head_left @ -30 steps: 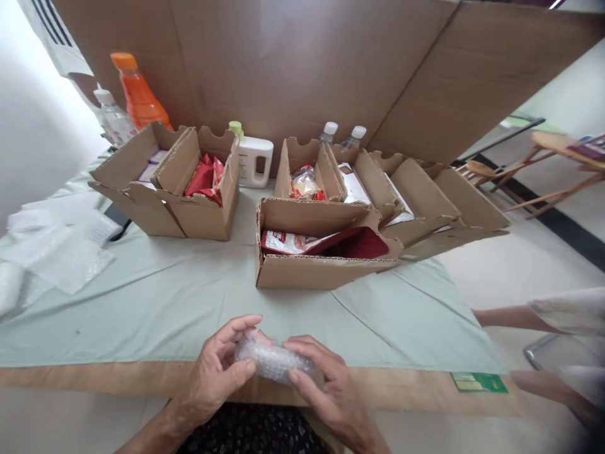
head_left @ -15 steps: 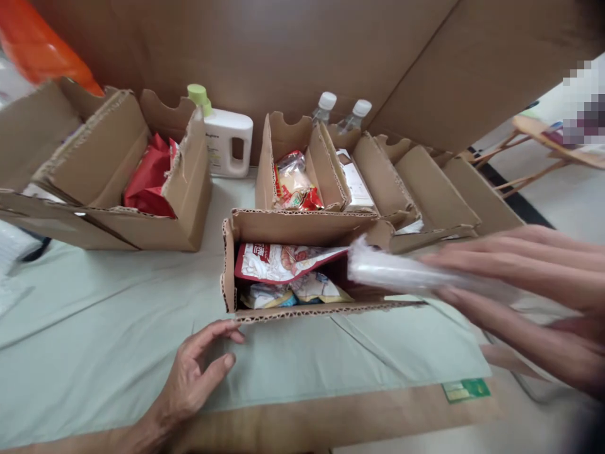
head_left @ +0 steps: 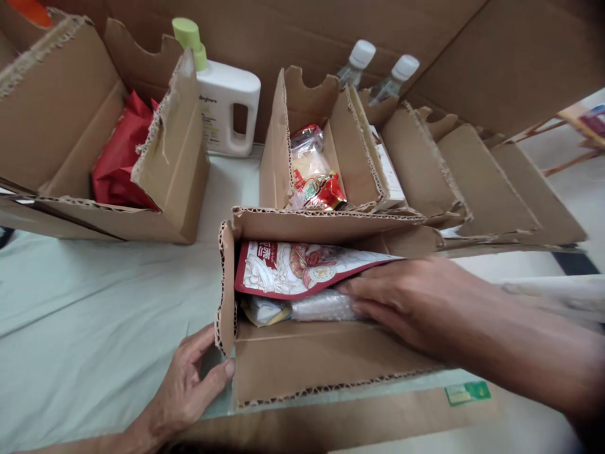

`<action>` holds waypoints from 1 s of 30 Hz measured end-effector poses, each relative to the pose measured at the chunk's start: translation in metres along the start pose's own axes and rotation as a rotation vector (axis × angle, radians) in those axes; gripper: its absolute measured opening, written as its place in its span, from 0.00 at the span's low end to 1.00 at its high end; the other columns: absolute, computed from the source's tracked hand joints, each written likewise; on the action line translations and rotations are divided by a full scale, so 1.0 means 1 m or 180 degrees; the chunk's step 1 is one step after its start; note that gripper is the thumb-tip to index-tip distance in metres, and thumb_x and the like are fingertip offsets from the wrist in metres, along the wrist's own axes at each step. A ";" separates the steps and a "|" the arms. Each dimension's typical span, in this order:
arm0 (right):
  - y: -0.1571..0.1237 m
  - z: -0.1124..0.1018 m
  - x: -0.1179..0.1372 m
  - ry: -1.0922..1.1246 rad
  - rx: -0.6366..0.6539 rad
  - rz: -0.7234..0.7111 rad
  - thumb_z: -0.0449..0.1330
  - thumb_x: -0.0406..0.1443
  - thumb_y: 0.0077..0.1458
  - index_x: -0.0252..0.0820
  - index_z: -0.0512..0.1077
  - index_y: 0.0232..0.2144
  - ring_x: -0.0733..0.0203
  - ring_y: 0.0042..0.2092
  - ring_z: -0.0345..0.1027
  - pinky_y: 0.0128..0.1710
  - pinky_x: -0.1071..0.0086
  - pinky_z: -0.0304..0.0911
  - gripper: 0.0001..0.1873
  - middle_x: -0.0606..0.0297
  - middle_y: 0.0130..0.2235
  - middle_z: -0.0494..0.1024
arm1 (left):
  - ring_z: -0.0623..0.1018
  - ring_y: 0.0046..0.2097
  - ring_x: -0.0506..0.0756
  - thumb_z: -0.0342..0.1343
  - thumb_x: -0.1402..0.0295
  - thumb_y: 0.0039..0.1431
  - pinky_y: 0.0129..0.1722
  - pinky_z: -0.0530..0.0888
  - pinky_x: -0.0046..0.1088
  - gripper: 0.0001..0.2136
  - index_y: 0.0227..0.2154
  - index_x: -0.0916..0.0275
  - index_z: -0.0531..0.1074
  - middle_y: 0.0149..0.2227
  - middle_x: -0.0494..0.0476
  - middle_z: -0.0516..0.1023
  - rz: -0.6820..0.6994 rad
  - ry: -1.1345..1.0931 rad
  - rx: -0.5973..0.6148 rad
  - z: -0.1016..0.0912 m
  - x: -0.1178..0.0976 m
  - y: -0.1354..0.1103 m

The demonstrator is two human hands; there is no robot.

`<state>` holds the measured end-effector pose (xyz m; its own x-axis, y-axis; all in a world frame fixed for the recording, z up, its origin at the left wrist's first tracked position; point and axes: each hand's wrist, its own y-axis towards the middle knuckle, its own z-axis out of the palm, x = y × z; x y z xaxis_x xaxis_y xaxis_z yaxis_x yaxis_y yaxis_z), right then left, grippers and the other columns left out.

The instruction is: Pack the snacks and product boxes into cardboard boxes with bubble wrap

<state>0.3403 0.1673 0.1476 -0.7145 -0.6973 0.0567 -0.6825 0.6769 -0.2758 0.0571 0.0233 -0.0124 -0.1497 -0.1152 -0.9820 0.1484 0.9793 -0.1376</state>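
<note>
- A tall brown cardboard panel [head_left: 302,31] stands behind the table like a wall, a dark crease [head_left: 451,50] slanting down its right part.
- Pale green cloth [head_left: 113,302] with soft wrinkles covers the table; a bare wooden edge [head_left: 359,422] shows along the near side.
- Pale floor [head_left: 524,432] lies to the right, crossed by a dark band [head_left: 579,263].
- Slim-legged wooden furniture [head_left: 575,120], cut off by the frame, stands at upper right.
- The light is soft.

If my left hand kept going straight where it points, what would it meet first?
Likely the left end wall of the front cardboard box; the left hand looks right beside it, though whether they already touch is unclear.
</note>
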 end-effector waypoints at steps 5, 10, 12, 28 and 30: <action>0.028 0.007 0.014 -0.0703 0.0897 0.0329 0.62 0.28 0.52 0.44 0.76 0.23 0.55 0.28 0.76 0.23 0.67 0.50 0.10 0.63 0.27 0.82 | 0.79 0.30 0.56 0.61 0.57 0.60 0.31 0.77 0.28 0.11 0.38 0.58 0.81 0.29 0.54 0.81 0.0228 0.0249 -0.0032 0.001 -0.007 0.005; 0.019 0.007 0.017 -0.0935 0.0314 0.0485 0.64 0.34 0.55 0.44 0.76 0.24 0.56 0.22 0.71 0.22 0.67 0.50 0.07 0.63 0.23 0.79 | 0.79 0.31 0.56 0.62 0.60 0.58 0.32 0.76 0.29 0.10 0.37 0.59 0.81 0.29 0.54 0.81 0.0260 0.0423 -0.0221 0.002 0.015 -0.003; -0.002 0.003 0.013 -0.0886 -0.0408 0.0432 0.62 0.42 0.61 0.44 0.77 0.27 0.58 0.22 0.70 0.22 0.68 0.51 0.12 0.65 0.23 0.79 | 0.82 0.37 0.59 0.62 0.60 0.58 0.38 0.79 0.33 0.13 0.43 0.58 0.81 0.35 0.57 0.84 0.0211 0.0397 -0.0334 0.002 0.026 -0.008; -0.056 0.136 0.017 0.2797 -0.2198 0.1309 0.62 0.53 0.58 0.40 0.75 0.47 0.48 0.47 0.78 0.47 0.55 0.74 0.25 0.53 0.47 0.83 | 0.64 0.70 0.68 0.65 0.54 0.59 0.71 0.60 0.51 0.42 0.71 0.57 0.53 0.70 0.68 0.62 0.0652 -0.0010 -0.0652 0.030 -0.014 0.031; -0.057 0.145 0.031 0.2987 -0.2379 0.1443 0.61 0.53 0.59 0.39 0.74 0.46 0.47 0.46 0.78 0.48 0.54 0.74 0.25 0.52 0.46 0.83 | 0.67 0.68 0.66 0.62 0.52 0.62 0.69 0.63 0.46 0.39 0.70 0.59 0.54 0.68 0.68 0.66 0.0738 -0.0312 -0.0638 0.038 -0.014 0.033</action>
<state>0.3793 0.0724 0.0264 -0.5306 -0.1447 0.8352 -0.0528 0.9890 0.1378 0.1015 0.0504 -0.0079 -0.0381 0.1090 -0.9933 -0.0296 0.9935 0.1101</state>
